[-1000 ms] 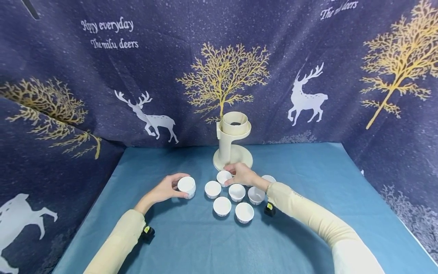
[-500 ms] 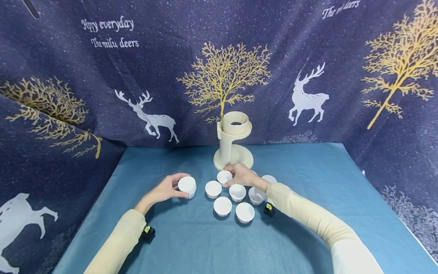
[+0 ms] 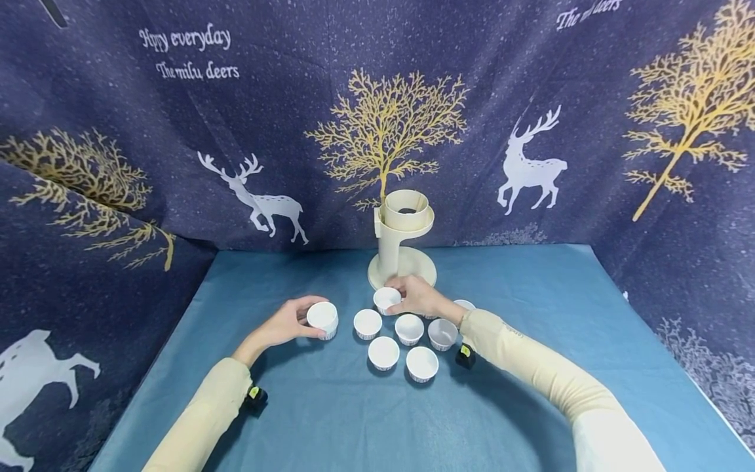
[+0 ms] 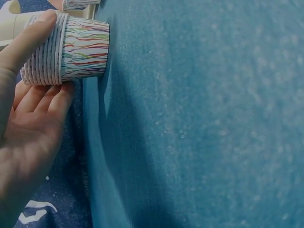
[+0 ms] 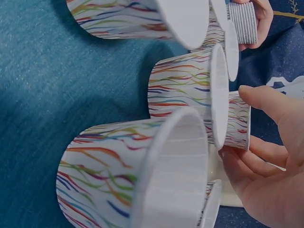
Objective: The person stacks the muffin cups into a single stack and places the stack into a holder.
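On the left of the cup group, my left hand (image 3: 288, 324) grips a stack of nested white paper cups (image 3: 322, 317) between thumb and fingers. The left wrist view shows several stacked rims and colourful wavy lines on the outermost cup (image 4: 86, 50). At the back of the group, my right hand (image 3: 420, 296) pinches one white paper cup (image 3: 386, 299) by its sides. From the right wrist, this cup (image 5: 237, 118) is partly hidden behind a nearer one (image 5: 185, 88). Whether its base touches the table cannot be told.
Several single paper cups (image 3: 383, 354) stand upright on the blue cloth (image 3: 330, 419) between and below the hands; some are partly covered by my right arm. A cream stand (image 3: 388, 255) with a round holder rises behind them. A patterned curtain (image 3: 265, 131) hangs at the back.
My right hand and its paper cup have shifted slightly up in the head view, towards the stand. The left hand keeps its hold on the stack, almost still.
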Motion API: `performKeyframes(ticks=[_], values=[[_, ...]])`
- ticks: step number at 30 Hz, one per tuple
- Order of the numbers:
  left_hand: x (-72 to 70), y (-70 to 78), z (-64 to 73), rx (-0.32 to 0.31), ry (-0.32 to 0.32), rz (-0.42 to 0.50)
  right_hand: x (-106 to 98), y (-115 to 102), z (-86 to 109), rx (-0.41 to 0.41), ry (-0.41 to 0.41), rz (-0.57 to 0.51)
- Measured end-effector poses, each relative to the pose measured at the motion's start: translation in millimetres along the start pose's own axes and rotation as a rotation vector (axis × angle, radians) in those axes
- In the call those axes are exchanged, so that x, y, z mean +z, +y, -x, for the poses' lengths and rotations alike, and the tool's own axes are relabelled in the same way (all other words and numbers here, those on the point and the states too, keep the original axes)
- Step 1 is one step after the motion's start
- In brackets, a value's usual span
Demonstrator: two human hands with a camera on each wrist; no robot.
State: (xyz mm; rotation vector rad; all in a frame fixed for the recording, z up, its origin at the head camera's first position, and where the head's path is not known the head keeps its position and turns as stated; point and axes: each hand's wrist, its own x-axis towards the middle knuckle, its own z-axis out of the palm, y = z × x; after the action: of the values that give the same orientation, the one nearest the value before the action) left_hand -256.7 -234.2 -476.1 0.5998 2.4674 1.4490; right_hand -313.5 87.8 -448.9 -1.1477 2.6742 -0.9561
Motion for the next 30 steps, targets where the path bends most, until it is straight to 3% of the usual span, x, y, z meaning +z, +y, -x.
performKeyframes(ticks=[22,30], values=[[0.5,0.7,0.2,0.005,0.011,0.005,-10,-20,-7.5,0.015,0.012,-0.026],[1.7,-1.4,-0.1,0.015,0.01,0.005,-11,-26,-9.1,0.028,0.023,-0.089]])
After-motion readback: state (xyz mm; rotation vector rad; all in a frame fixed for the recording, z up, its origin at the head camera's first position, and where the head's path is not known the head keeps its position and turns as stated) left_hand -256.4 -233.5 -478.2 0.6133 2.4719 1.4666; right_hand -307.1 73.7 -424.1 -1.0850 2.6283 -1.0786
